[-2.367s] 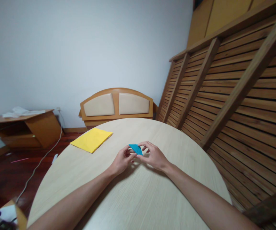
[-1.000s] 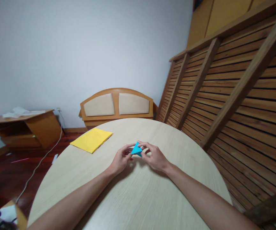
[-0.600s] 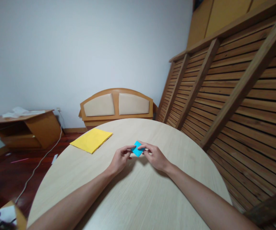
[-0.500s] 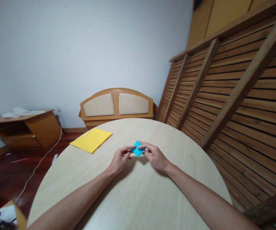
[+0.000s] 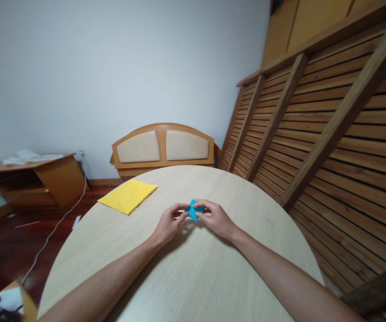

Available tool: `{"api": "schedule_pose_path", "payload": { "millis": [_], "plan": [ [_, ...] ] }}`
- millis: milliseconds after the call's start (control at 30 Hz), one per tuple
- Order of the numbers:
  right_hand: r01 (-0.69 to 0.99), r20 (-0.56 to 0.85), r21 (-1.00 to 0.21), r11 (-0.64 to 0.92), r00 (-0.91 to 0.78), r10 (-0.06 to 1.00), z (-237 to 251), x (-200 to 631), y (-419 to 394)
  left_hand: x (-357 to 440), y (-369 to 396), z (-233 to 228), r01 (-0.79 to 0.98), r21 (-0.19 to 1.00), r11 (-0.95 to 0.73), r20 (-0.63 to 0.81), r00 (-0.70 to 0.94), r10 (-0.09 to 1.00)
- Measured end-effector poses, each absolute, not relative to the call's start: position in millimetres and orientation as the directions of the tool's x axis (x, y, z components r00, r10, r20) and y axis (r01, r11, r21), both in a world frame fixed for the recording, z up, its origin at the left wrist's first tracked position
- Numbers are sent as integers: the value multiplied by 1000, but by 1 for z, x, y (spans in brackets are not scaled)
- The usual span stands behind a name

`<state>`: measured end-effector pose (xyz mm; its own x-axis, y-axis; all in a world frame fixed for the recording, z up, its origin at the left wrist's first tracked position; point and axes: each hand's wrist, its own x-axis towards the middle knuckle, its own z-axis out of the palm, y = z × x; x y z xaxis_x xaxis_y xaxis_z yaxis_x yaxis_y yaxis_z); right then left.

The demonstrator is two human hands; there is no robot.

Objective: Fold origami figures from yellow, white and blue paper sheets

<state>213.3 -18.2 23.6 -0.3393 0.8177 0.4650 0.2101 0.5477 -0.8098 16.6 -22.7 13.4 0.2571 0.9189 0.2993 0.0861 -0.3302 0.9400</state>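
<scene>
- Left hand (image 5: 170, 221) and right hand (image 5: 218, 219) pinch the blue paper (image 5: 192, 213) with fingers.
- Yellow paper (image 5: 128, 197) lies left of fingers, apart.
- Edge of the table (image 5: 193, 277) curves well beyond them.

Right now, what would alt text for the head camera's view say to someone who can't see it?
A person's left hand and right hand hold a small piece of folded blue paper over a round pale table. Yellow paper lies on its left side; a padded headboard stands beyond and a slatted wooden panel slants along the right.
</scene>
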Motion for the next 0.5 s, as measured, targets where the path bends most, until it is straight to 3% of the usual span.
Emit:
{"api": "schedule_pose_path", "payload": {
  "millis": [233,500],
  "plan": [
    [140,461,-834,533,-351,815,24,211,-21,17,-20,13,131,915,-380,343,240,908],
    [184,433,-843,505,-325,841,19,209,-19,19,-25,20,180,891,-416,370,242,897]
  ]
}}
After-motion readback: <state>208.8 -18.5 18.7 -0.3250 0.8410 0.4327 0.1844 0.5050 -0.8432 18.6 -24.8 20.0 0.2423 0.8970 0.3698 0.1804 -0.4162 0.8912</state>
